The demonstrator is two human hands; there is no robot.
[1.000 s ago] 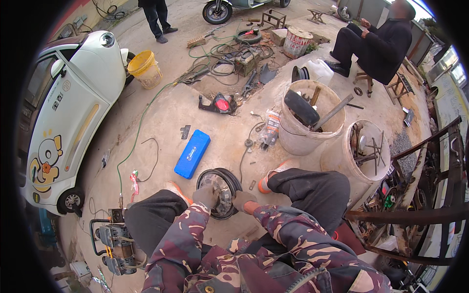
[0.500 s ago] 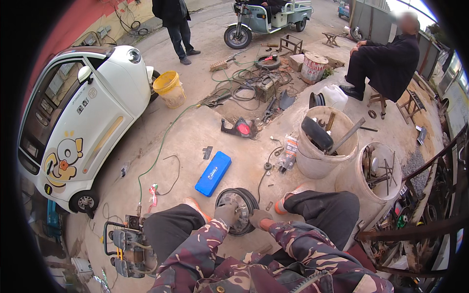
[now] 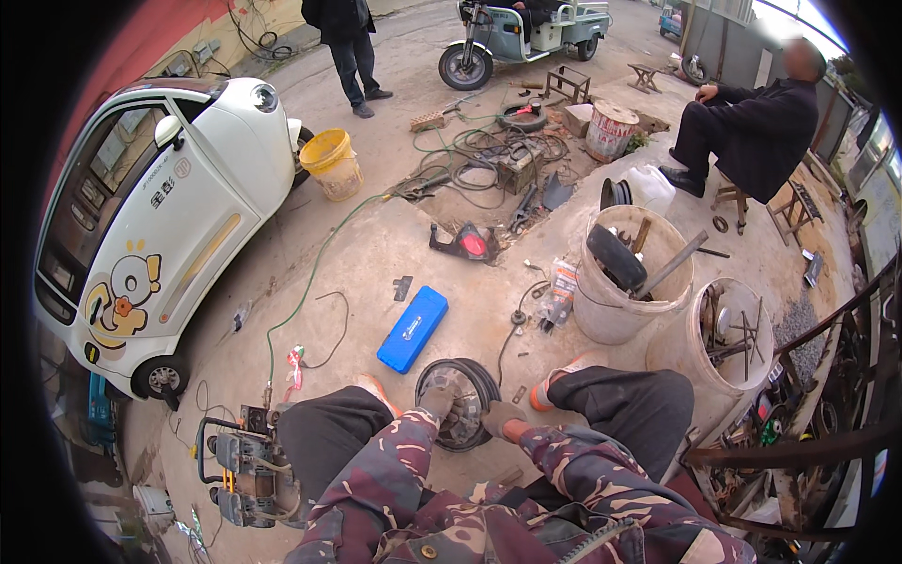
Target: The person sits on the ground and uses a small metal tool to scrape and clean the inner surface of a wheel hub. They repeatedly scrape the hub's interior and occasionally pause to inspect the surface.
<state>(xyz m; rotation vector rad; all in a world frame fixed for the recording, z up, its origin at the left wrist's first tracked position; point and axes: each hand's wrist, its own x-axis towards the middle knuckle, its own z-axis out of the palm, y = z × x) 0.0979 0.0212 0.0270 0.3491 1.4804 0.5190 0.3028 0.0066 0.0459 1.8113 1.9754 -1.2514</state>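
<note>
Wheel point(image 3: 472, 399) partly hidden under left hand point(image 3: 438, 402), right hand point(image 3: 502, 417) at its edge, openness, grip unclear

A small, rounded white car with cartoon decals point(image 3: 193, 230) stands at the left, a yellow plastic bucket point(image 3: 334, 174) near its front. Beyond, a person in dark clothes point(image 3: 350, 58) stands left of a pale blue-grey cargo tricycle point(image 3: 548, 39). Another person in dark clothing point(image 3: 766, 141) sits at the right, beyond a large whitish plastic bucket point(image 3: 611, 318) holding metal parts. A thin green hose point(image 3: 270, 352) crosses the concrete floor point(image 3: 362, 254).
</note>
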